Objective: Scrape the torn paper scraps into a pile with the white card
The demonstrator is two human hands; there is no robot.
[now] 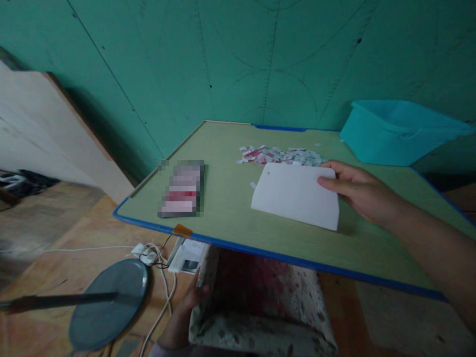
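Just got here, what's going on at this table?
A person's right hand pinches a white card by its right side over the table, just in front of a pile of small paper scraps. The left hand is lower, at the left side of what looks like a floral-patterned box below the table's near edge; its exact grip is unclear. A turquoise plastic bin stands at the far right, and a pixelated rectangular item lies at the left.

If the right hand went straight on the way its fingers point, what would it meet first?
The right hand would probably meet the paper scraps beyond the white card it holds, though it might pass above them; depth is unclear.
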